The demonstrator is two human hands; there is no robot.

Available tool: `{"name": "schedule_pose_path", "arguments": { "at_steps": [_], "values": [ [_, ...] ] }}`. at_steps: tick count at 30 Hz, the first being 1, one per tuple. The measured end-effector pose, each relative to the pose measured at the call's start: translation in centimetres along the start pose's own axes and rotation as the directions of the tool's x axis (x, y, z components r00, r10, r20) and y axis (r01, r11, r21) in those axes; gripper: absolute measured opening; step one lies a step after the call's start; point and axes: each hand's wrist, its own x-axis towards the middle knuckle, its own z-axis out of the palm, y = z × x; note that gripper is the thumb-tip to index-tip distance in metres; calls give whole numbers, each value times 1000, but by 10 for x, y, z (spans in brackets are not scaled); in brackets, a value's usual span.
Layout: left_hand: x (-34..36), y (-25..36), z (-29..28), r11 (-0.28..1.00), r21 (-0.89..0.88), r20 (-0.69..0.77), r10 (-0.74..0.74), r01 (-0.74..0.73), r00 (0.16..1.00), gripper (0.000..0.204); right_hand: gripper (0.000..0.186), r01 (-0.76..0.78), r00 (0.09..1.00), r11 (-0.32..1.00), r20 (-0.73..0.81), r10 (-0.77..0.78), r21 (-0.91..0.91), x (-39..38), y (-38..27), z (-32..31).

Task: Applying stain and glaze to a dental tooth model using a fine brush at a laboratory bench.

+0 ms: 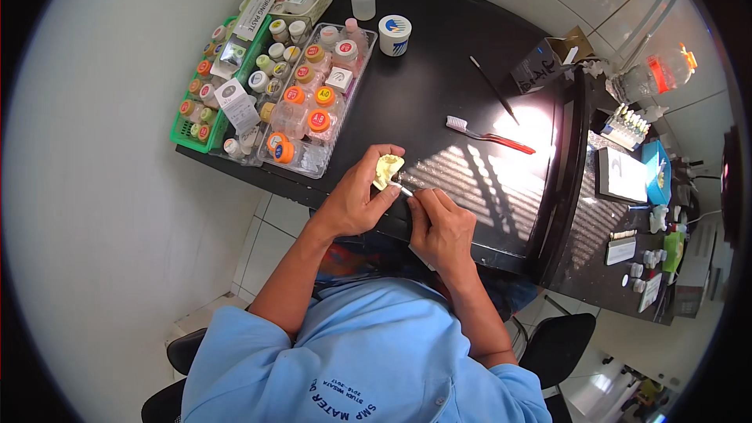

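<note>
Between left fingers (377, 151): pale-yellow cast (387, 169), white tool (406, 191) at edge.

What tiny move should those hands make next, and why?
Probably a light, short stroke of the slim tool along the pale yellow piece: the left hand grips the piece, and the right hand holds the tool with its tip at the piece's edge. Whether they touch is too small to tell.
</note>
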Motion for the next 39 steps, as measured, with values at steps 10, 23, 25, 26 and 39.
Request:
{"name": "schedule_pose_path", "arguments": {
  "at_steps": [10, 23, 25, 26, 39],
  "values": [
    [-1, 1, -2, 1000, -8, 17, -30, 31, 999, 53, 13, 1, 1000, 1000, 6, -2, 7, 0, 1, 1],
    [-1, -3, -3, 999, -37, 50, -31, 33, 998, 51, 15, -7, 1000, 1000, 15, 7, 3, 0, -1, 0],
    [-1, -5, -3, 999, -27, 51, -29, 31, 998, 50, 15, -6, 1000, 1000, 12, 6, 2, 1, -2, 0],
    [-1, -5, -3, 999, -18, 52, -27, 28, 998, 49, 15, -4, 1000, 1000, 10, 4, 0, 1, -2, 0],
    [1, 6, -3, 996, 64, 10, -67, 67, 998, 49, 15, 1, 1000, 1000, 5, -1, -25, 0, -1, 2]
  ]
}}
